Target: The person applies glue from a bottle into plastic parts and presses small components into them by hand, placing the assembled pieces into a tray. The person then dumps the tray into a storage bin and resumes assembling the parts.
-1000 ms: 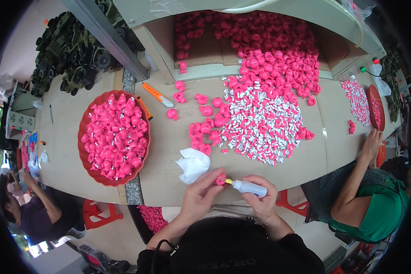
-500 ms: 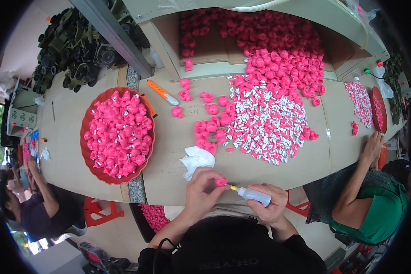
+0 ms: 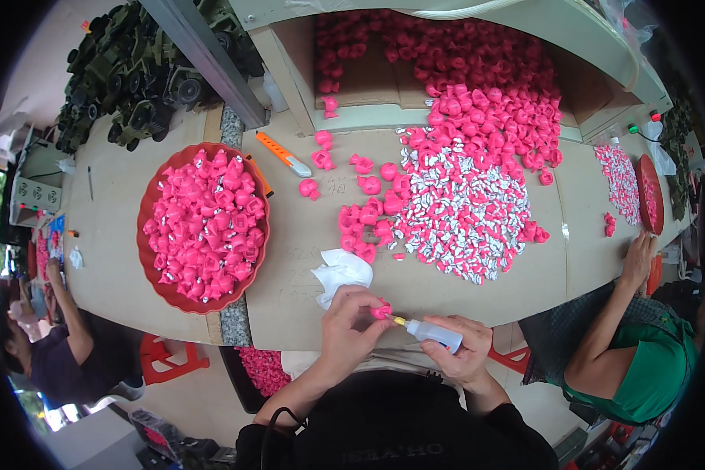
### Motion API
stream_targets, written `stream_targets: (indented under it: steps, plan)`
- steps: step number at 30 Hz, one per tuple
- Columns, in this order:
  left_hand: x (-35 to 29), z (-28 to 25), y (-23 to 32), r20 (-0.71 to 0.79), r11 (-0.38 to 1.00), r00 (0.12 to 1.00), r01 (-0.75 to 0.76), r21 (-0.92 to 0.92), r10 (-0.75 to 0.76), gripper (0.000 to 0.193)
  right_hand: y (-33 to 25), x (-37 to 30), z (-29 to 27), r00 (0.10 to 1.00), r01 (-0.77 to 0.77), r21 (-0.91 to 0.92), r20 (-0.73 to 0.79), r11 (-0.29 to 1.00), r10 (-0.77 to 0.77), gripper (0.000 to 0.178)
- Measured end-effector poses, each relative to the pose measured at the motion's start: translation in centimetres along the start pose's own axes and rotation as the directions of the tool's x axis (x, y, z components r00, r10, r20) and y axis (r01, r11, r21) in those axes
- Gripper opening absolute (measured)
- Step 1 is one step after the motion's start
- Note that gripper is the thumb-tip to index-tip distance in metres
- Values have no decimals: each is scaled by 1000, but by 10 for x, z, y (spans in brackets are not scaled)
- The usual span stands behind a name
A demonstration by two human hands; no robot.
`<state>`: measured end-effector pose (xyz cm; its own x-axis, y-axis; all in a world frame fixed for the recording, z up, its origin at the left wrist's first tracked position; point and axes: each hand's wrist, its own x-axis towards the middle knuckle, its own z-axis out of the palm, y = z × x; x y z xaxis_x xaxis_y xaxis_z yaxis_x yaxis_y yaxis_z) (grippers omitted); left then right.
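Note:
Between the thumb and fingers of my left hand (image 3: 346,327) is a small pink plastic part (image 3: 381,311). My right hand (image 3: 464,348) grips a white squeeze bottle (image 3: 435,334) with a yellow tip, lying nearly level. Its nozzle points left and meets, or almost meets, the pink part; the exact contact is too small to tell. A crumpled white tissue (image 3: 343,270) lies just beyond my left hand. Farther off spreads a heap of small pink-and-white pieces (image 3: 466,215), with larger pink hollow parts (image 3: 486,117) piled behind it.
A red scalloped bowl (image 3: 145,258) full of pink parts stands at left. An orange utility knife (image 3: 282,153) lies behind. Dark green toy vehicles (image 3: 145,86) are stacked far left. A co-worker in green (image 3: 650,360) sits at right, another person (image 3: 47,352) at left. Below the table edge is a black bin (image 3: 231,376).
The whole view has shifted slightly. Both hands keep nearly the same pose, the bottle's tip staying at the pink part.

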<state>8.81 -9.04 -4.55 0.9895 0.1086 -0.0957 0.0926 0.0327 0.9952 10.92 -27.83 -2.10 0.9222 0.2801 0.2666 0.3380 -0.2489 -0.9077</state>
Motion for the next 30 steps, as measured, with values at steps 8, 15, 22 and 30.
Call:
stream_targets:
  steps: [8, 15, 22, 30]
  plan:
    - [-1, 1, -10, -54, 989, 994, -93, 118, 100, 30, -2, -1, -1, 1000, -18, 16, 13, 1000, 18, 33]
    - [-1, 2, -9, -77, 986, 993, -83, 143, 94, 30, 0, -2, 1, 1000, -21, 23, -16, 1000, 21, 33]
    - [-2, 1, -11, -27, 985, 998, -58, 160, 64, 31, -4, -2, -1, 998, -51, 14, 28, 999, 51, 33]
    - [-2, 0, -12, -45, 981, 994, -94, 170, 103, 32, -3, 0, -1, 999, -37, -8, -20, 999, 36, 33]
